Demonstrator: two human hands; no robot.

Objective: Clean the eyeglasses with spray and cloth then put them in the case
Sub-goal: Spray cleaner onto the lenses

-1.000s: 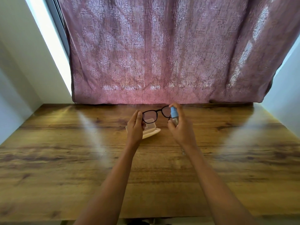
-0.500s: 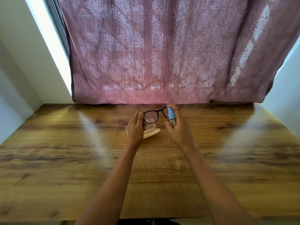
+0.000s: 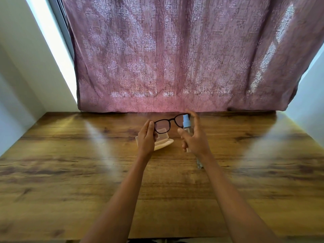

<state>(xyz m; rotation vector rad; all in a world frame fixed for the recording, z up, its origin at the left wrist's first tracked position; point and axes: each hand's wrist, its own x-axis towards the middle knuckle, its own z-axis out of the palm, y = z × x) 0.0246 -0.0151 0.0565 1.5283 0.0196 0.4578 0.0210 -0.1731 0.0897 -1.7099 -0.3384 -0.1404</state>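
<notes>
Eyeglasses (image 3: 172, 120), thin dark rounded frame

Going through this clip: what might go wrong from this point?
1. The left hand grips the glasses by one end only, lifted above the table; a slip could drop them.
2. The right hand holds the spray bottle close beside the glasses, and the open case lies just below them, so stray mist may wet the case.

The left hand (image 3: 146, 137) hides the nine-o'clock end of the case (image 3: 164, 143) and eyeglasses (image 3: 172, 119). The right hand (image 3: 194, 139) covers the spray bottle (image 3: 186, 122) base.
</notes>
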